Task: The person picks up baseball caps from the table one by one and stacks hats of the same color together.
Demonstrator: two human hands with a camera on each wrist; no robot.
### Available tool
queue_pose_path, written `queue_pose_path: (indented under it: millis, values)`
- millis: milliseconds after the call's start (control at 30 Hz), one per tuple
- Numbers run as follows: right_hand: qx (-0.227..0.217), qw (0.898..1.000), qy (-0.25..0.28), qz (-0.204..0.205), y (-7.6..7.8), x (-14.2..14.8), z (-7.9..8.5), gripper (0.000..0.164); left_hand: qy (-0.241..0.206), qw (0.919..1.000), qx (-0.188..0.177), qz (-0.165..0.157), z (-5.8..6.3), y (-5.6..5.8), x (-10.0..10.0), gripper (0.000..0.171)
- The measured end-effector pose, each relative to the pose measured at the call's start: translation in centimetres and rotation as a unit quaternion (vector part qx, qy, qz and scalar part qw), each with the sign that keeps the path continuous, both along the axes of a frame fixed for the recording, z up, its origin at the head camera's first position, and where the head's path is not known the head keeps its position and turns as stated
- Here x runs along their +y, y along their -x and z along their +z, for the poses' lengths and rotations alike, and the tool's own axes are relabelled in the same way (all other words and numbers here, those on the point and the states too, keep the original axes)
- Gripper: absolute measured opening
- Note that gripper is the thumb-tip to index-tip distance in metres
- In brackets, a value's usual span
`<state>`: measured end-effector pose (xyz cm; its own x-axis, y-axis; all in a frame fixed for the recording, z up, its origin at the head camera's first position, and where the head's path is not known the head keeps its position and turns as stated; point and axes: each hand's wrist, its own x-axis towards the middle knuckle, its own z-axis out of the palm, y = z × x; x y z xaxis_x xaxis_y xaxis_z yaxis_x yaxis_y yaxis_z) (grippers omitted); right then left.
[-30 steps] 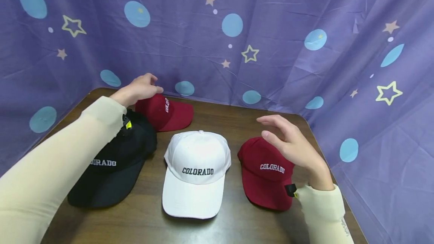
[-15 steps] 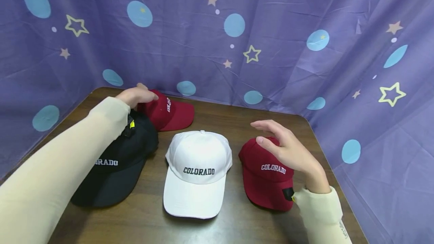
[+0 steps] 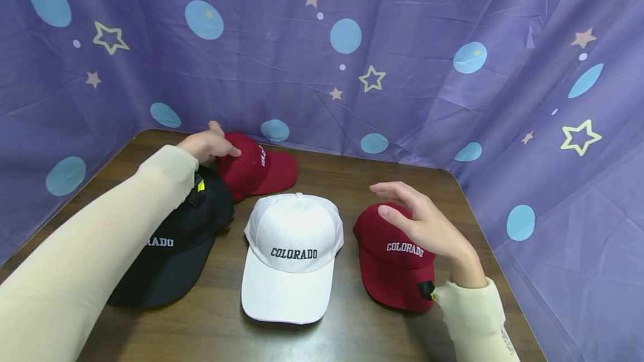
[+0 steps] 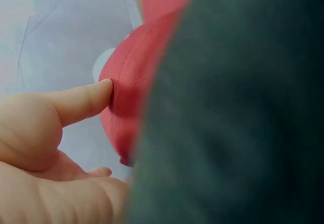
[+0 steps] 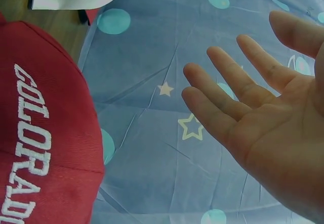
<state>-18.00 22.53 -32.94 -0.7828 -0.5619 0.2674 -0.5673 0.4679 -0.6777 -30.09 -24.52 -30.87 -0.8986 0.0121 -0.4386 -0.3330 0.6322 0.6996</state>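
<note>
At the back left, my left hand point(image 3: 208, 143) is against the crown of a red baseball cap point(image 3: 246, 163) whose brim points right. The straight thumb point(image 4: 88, 101) presses into the red cloth in the left wrist view; the other fingers are partly hidden. My right hand point(image 3: 425, 219) hovers over the rear of a second red cap point(image 3: 394, 261) at the right, fingers spread and holding nothing. A white cap point(image 3: 294, 239) lies between them, brim towards me. Below my left forearm sits a black cap point(image 3: 176, 256), partly covered by the sleeve.
All the caps rest on a brown wooden table point(image 3: 342, 177). A purple curtain point(image 3: 402, 27) with stars and dots hangs along its back and sides. The black cap stands close in front of the far red cap.
My left hand has come down onto the far red cap, which has shifted a little to the right. My right hand has drifted slightly left and lower. The other caps stay put.
</note>
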Motion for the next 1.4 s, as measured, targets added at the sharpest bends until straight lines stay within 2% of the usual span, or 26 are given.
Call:
queue_pose_path:
  millis: [167,300,400,567,700,800,867,967,1100,1200,1400]
  values:
    - [0.004,1.000,0.001,0.008,0.1,0.0,-0.2,0.041,-0.073,0.9968,0.031,0.015,0.1,-0.1,0.8,0.100]
    - [0.006,1.000,0.001,0.006,0.1,0.0,-0.2,0.042,-0.145,0.9852,0.088,0.025,0.2,0.2,2.4,0.089]
    - [0.006,1.000,-0.001,0.002,0.1,0.0,-0.2,0.042,-0.170,0.9761,0.134,0.021,0.8,0.3,4.0,0.085]
    - [0.007,1.000,-0.006,-0.001,0.1,0.2,-0.2,0.041,-0.158,0.9687,0.191,0.012,2.9,-0.4,6.6,0.080]
    - [0.010,1.000,-0.007,-0.010,0.0,0.4,0.1,0.040,-0.160,0.9630,0.217,0.009,5.2,-1.6,8.4,0.073]
    - [0.015,1.000,-0.002,-0.017,-0.1,0.6,0.6,0.040,-0.178,0.9562,0.232,0.000,7.1,-2.8,9.5,0.065]
    - [0.018,1.000,0.009,-0.018,-0.1,0.8,1.0,0.039,-0.187,0.9523,0.241,-0.016,8.2,-3.6,10.1,0.061]
    - [0.030,0.999,0.034,-0.024,-0.1,1.1,1.8,0.039,-0.198,0.9444,0.256,-0.058,9.7,-4.8,10.9,0.058]
    - [0.058,0.995,0.079,-0.033,-0.1,1.5,3.3,0.039,-0.212,0.9300,0.275,-0.120,11.0,-6.5,11.8,0.054]
    - [0.082,0.990,0.109,-0.041,-0.1,1.6,4.8,0.040,-0.222,0.9208,0.281,-0.154,11.5,-7.6,12.8,0.052]
    - [0.119,0.981,0.133,-0.068,-0.2,1.4,7.2,0.043,-0.229,0.9117,0.265,-0.215,11.6,-9.5,14.9,0.048]
